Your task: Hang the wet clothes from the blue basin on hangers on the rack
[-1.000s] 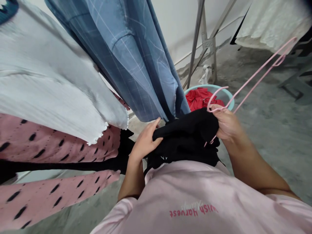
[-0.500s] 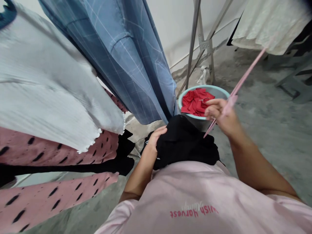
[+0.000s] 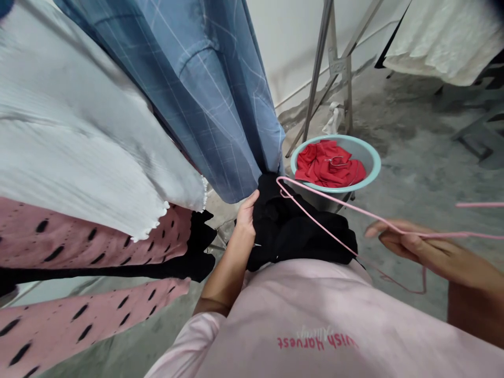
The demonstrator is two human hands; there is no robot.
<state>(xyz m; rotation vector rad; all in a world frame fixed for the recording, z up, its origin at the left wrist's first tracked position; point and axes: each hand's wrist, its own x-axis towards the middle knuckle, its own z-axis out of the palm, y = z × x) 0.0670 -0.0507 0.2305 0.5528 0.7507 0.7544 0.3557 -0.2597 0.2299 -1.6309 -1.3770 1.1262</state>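
A bunched black garment (image 3: 303,231) lies against my front, just above the pink shirt I wear. My left hand (image 3: 247,212) grips its left edge, thumb on top and the other fingers hidden in or under the cloth. Out to the right, my right hand (image 3: 417,244) is closed on a pink clothes hanger (image 3: 342,197). One end of the hanger reaches left over the black garment, and its other end runs past the right edge of the view. Slight blur covers the right fingers.
Behind the garment stands a light blue basin (image 3: 376,167) holding red cloth (image 3: 331,165). A blue checked garment (image 3: 220,94), a white top (image 3: 79,126) and pink dark-spotted clothes (image 3: 98,236) hang at left. A metal rack leg (image 3: 315,79) and white cloth (image 3: 444,47) are farther back.
My right hand has moved right and down, away from the basin, turning the hanger from upright slanting to nearly level. My left hand stays on the black garment.
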